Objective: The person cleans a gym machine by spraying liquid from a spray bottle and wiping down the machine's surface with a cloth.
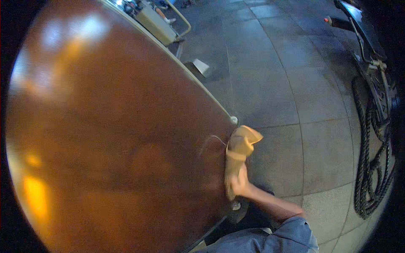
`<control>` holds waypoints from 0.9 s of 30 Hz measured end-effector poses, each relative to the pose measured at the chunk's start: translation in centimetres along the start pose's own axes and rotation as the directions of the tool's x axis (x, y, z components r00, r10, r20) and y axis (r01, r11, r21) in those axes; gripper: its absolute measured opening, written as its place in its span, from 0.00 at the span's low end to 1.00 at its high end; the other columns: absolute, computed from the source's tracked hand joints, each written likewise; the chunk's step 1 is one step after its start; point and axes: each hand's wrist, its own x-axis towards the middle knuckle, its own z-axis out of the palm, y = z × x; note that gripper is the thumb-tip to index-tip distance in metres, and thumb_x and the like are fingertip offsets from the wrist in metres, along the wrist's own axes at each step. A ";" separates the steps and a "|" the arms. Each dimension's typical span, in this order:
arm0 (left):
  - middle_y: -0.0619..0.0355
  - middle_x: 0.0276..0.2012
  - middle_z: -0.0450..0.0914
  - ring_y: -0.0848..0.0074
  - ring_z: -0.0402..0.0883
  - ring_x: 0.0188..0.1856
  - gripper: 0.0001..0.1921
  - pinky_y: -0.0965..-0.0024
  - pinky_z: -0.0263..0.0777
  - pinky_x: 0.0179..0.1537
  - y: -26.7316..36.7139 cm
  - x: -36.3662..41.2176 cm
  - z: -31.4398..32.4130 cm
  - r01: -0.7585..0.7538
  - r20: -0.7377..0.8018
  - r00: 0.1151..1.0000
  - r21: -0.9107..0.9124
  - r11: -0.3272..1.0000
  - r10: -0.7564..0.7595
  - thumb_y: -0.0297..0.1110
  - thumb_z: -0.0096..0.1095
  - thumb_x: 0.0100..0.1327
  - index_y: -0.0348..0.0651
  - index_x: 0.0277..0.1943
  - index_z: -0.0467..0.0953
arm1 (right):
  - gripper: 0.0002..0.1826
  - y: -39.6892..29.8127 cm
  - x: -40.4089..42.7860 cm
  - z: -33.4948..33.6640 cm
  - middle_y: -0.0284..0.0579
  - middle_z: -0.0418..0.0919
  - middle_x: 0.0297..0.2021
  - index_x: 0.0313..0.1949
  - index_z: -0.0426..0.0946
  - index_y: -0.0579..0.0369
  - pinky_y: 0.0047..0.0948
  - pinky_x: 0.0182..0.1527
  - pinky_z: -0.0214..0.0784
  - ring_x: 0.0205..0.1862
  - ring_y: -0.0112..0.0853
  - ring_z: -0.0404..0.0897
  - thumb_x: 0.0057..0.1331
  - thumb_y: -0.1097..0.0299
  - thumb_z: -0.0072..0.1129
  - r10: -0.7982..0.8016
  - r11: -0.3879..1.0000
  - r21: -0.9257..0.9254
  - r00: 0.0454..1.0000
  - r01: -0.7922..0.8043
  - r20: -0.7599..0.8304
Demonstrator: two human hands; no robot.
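Observation:
My right hand point(239, 183) reaches in from the lower right and grips a tan cloth point(240, 148). The cloth lies along the short right-hand edge of a large glossy brown panel point(133, 120), between its two pale corner fittings, the upper one point(233, 120) and the lower one point(236, 206). The cloth's far end is bunched and folded over past the edge. A thin, pale curved line point(218, 137) shows on the panel beside the cloth. The fingers are blurred and partly hidden. My left hand is out of view.
Dark floor tiles point(275, 95) lie beyond the panel. Thick black ropes point(364, 170) hang or lie coiled at the right, by a metal-framed machine point(376, 63). A padded piece of equipment point(156, 23) with a bent tube and a white object point(201, 67) are near the panel's long edge.

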 end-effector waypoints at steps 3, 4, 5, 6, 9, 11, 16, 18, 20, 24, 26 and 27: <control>0.59 0.23 0.73 0.73 0.73 0.26 0.15 0.69 0.67 0.27 1.6 1.6 0.1 0.007 0.027 1.000 0.033 0.999 -0.008 0.42 0.62 0.60 0.36 0.31 0.74 | 0.37 -8.2 10.1 -1.3 0.70 0.56 0.62 0.63 0.52 0.71 0.55 0.65 0.45 0.64 0.61 0.56 0.62 0.56 0.47 0.050 0.985 -0.165 0.998 -0.042 0.043; 0.59 0.23 0.73 0.73 0.73 0.26 0.15 0.69 0.67 0.27 1.9 0.8 -0.7 0.019 0.025 0.999 0.031 0.999 -0.020 0.42 0.62 0.60 0.36 0.30 0.74 | 0.40 -11.1 11.5 -0.5 0.71 0.55 0.62 0.64 0.51 0.71 0.56 0.65 0.46 0.65 0.62 0.54 0.61 0.54 0.49 -0.097 0.978 -0.184 0.995 0.098 0.014; 0.59 0.23 0.73 0.74 0.73 0.26 0.15 0.69 0.67 0.27 1.6 -0.8 -2.6 0.039 0.010 0.999 0.044 0.998 -0.040 0.42 0.62 0.60 0.36 0.30 0.74 | 0.42 -13.9 12.1 1.4 0.72 0.54 0.63 0.64 0.51 0.71 0.56 0.64 0.47 0.65 0.64 0.52 0.59 0.52 0.51 -0.241 0.954 -0.189 0.971 0.235 -0.009; 0.60 0.23 0.73 0.74 0.73 0.26 0.15 0.69 0.66 0.27 -0.1 -4.4 -4.4 0.100 -0.001 0.995 0.041 0.994 -0.100 0.42 0.62 0.60 0.36 0.30 0.74 | 0.46 -17.0 12.1 2.2 0.72 0.52 0.64 0.65 0.50 0.70 0.58 0.64 0.46 0.66 0.65 0.50 0.57 0.49 0.54 -0.431 0.876 -0.224 0.901 0.428 0.039; 0.60 0.23 0.73 0.74 0.73 0.26 0.16 0.69 0.66 0.26 -6.3 -16.1 -6.4 0.317 -0.030 0.948 0.041 0.947 -0.316 0.42 0.62 0.59 0.36 0.30 0.74 | 0.53 -22.8 7.0 2.3 0.72 0.46 0.66 0.66 0.51 0.65 0.64 0.65 0.39 0.67 0.68 0.44 0.49 0.43 0.60 -0.527 0.787 -0.207 0.808 0.581 0.262; 0.60 0.23 0.73 0.74 0.73 0.26 0.16 0.69 0.66 0.26 -8.5 -25.0 -7.8 0.468 -0.071 0.883 0.053 0.882 -0.464 0.43 0.62 0.59 0.36 0.30 0.74 | 0.53 -19.5 1.9 3.3 0.71 0.46 0.66 0.66 0.51 0.63 0.64 0.66 0.36 0.68 0.67 0.43 0.48 0.44 0.61 -0.603 0.743 -0.164 0.755 0.649 0.255; 0.60 0.23 0.73 0.74 0.73 0.26 0.16 0.69 0.66 0.26 -9.6 -39.6 -10.0 0.659 -0.150 0.747 0.039 0.751 -0.647 0.43 0.63 0.59 0.35 0.30 0.74 | 0.51 -10.7 1.1 2.9 0.74 0.44 0.66 0.66 0.48 0.69 0.63 0.67 0.35 0.68 0.68 0.40 0.52 0.47 0.60 -0.466 0.822 -0.242 0.853 0.516 0.234; 0.60 0.22 0.72 0.74 0.72 0.25 0.16 0.69 0.66 0.25 -6.9 -39.8 -10.2 0.641 -0.078 0.763 -0.031 0.767 -0.641 0.42 0.62 0.60 0.35 0.29 0.74 | 0.48 -12.4 5.0 2.2 0.77 0.44 0.65 0.64 0.45 0.75 0.62 0.67 0.34 0.67 0.69 0.41 0.56 0.51 0.55 -0.356 0.883 -0.311 0.933 0.353 0.047; 0.59 0.21 0.72 0.74 0.72 0.24 0.16 0.69 0.65 0.24 -3.5 -39.0 -12.1 0.625 -0.022 0.777 -0.092 0.775 -0.629 0.41 0.61 0.60 0.35 0.28 0.74 | 0.47 -14.0 4.3 3.7 0.79 0.43 0.65 0.64 0.43 0.78 0.62 0.66 0.34 0.67 0.70 0.42 0.57 0.54 0.52 -0.279 0.922 -0.291 0.960 0.257 -0.035; 0.53 0.20 0.74 0.68 0.74 0.21 0.16 0.65 0.65 0.21 1.2 -38.7 -14.3 0.286 0.070 0.957 -0.037 0.957 -0.283 0.40 0.58 0.60 0.34 0.24 0.74 | 0.48 -18.9 0.8 5.9 0.83 0.38 0.64 0.64 0.41 0.81 0.69 0.63 0.35 0.67 0.72 0.39 0.57 0.56 0.54 -0.626 0.634 -0.451 0.760 0.628 0.177; 0.51 0.21 0.77 0.67 0.76 0.22 0.16 0.66 0.68 0.24 2.0 -39.5 -14.9 0.159 0.104 0.983 -0.085 0.984 -0.150 0.39 0.57 0.61 0.34 0.24 0.75 | 0.49 -25.8 2.8 6.5 0.83 0.40 0.64 0.65 0.42 0.76 0.69 0.63 0.35 0.66 0.72 0.40 0.57 0.54 0.56 -0.740 0.511 -0.451 0.641 0.732 0.202; 0.52 0.22 0.78 0.68 0.77 0.24 0.15 0.68 0.72 0.27 2.4 -40.4 -15.4 0.210 0.108 0.974 -0.132 0.969 -0.197 0.38 0.57 0.62 0.35 0.24 0.75 | 0.50 -29.9 6.7 6.8 0.82 0.40 0.64 0.66 0.42 0.74 0.69 0.63 0.35 0.66 0.72 0.41 0.56 0.52 0.57 -0.789 0.461 -0.441 0.583 0.770 0.192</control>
